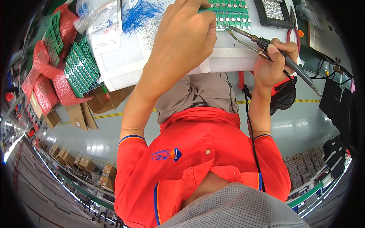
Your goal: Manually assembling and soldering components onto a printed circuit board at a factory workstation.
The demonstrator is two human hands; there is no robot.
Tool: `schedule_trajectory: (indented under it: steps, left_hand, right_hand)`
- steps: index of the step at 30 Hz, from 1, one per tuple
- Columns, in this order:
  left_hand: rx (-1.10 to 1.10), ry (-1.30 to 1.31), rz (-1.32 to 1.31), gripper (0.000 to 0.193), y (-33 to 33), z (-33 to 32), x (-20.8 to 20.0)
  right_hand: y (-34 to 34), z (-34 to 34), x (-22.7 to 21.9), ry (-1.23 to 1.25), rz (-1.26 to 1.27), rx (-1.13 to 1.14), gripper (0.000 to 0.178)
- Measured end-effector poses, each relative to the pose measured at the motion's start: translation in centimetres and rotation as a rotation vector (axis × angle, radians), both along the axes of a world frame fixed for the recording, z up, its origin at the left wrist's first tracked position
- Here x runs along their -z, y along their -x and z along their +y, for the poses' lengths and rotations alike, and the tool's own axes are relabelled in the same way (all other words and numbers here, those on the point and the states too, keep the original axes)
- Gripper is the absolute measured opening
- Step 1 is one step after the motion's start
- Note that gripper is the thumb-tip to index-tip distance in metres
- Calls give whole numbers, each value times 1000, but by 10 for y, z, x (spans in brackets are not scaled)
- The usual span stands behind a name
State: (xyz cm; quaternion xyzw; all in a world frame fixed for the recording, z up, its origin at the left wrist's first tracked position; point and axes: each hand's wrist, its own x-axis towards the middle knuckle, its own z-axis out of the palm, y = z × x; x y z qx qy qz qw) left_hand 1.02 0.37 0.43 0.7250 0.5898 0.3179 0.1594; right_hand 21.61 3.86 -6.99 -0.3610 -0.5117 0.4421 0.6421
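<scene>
White bench (pixel 228 57): right hand (pixel 272 62) grips soldering iron (pixel 262 42) (tip on green boards (pixel 232 15)).

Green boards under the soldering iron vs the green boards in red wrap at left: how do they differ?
The board panel lies flat and bare on the white pad, with the left hand on it and the soldering iron, held by the right hand, at its edge. The stacked boards stand on edge, bundled in red bubble wrap, untouched. Both are green circuit boards.

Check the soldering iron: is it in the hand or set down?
In hand: the right hand grips the soldering iron, tip at the green board.
</scene>
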Motion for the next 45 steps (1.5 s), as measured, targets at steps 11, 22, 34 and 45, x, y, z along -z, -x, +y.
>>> schedule_trajectory:
  steps: [11,22,34,45]
  left_hand:
    - [7,-17,66,7,-3,4,3]
    - [20,-23,69,6,-4,5,3]
    - [38,-57,-31,7,12,-2,8]
    - [-344,162,251,7,107,4,-11]
  right_hand:
    - [9,-3,-10,24,-87,-13,9]
    - [4,-2,-11,36,-5,36,10]
    - [16,2,-12,130,-49,-20,33]
    - [16,0,-9,152,-3,3,30]
